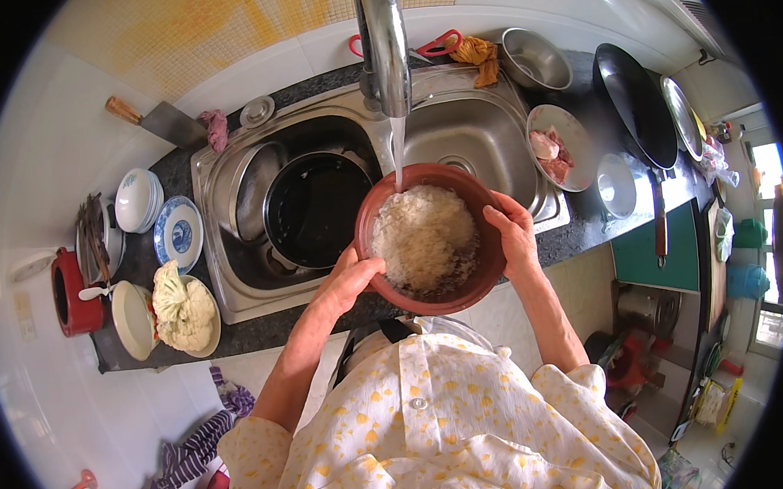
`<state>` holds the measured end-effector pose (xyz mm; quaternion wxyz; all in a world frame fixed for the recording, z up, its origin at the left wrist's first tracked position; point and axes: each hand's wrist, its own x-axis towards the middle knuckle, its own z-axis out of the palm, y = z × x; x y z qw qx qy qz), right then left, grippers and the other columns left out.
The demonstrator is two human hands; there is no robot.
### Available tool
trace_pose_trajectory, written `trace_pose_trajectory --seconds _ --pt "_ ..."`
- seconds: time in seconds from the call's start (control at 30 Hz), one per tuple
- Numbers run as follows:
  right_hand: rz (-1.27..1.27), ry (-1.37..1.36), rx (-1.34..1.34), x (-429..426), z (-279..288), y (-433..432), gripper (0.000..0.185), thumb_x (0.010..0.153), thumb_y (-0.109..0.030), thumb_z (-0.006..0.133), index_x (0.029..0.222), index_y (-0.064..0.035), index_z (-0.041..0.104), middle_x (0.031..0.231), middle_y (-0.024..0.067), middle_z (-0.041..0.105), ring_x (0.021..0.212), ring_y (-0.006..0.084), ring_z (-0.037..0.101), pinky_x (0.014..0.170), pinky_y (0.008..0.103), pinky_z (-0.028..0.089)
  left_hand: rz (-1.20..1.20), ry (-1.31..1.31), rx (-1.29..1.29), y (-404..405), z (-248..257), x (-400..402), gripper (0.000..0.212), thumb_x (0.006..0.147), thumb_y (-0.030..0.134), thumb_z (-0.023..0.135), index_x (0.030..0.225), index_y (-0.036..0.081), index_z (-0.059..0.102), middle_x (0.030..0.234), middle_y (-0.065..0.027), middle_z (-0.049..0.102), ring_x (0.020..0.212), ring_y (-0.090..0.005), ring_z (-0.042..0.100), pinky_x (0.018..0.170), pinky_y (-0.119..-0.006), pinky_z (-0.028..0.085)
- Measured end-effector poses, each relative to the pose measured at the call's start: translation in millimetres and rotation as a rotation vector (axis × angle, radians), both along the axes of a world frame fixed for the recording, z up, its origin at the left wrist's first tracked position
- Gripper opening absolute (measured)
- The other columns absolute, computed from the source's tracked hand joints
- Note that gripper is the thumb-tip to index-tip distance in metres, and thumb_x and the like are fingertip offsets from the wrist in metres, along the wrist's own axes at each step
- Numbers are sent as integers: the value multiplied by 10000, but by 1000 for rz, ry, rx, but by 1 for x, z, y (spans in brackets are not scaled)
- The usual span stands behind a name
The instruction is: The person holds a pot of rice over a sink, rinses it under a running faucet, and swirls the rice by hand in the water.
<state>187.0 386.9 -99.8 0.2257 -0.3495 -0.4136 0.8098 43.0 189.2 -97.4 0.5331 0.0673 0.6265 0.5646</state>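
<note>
Both hands hold a reddish-brown bowl (433,303) by its rim, at the front edge of the sink under the faucet (386,54). Inside it lies a heap of white rice (424,236). A stream of water (398,149) runs from the spout into the far side of the bowl. My left hand (350,280) grips the near left rim, thumb over the edge. On the right rim my right hand (514,232) has its thumb on top, fingers outside and partly hidden.
The double-basin steel sink (220,291) holds a dark pot (318,208) in its left basin. Cauliflower (185,312), a blue-patterned plate (178,231) and a cleaver (173,125) stand left. On the right are a bowl of raw meat (551,155), a steel bowl (536,58) and a wok (634,103).
</note>
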Motion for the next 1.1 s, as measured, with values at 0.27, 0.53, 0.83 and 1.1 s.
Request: trace_pose_trajectory --seconds 0.27,0.53,0.83,1.1 --pt "-98 30 77 12 13 0 284 838 -26 519 1116 29 542 1004 72 614 872 127 577 786 251 470 -60 -100 -79 17 4 -4 383 710 13 526 1091 27 499 942 -43 551 889 -132 537 781 -285 459" --pt "-152 -25 191 3 21 3 308 831 -33 520 1134 25 532 1014 68 609 896 123 565 799 242 455 -187 -66 112 32 -14 -23 546 676 -9 560 1204 46 432 1059 -49 540 938 -160 537 833 -308 445" --pt "-197 -17 185 -1 3 13 301 826 -24 531 1123 24 543 998 56 614 884 115 565 794 236 453 -246 101 142 39 0 -31 538 681 38 542 1203 16 412 1035 -51 506 933 -151 501 817 -293 428" --pt "-111 -36 -45 -2 -4 -10 269 842 -30 517 1106 6 554 978 66 623 856 135 592 765 258 485 -232 119 -45 6 20 -21 334 671 54 537 1001 21 499 811 -17 507 766 -112 499 678 -274 438"
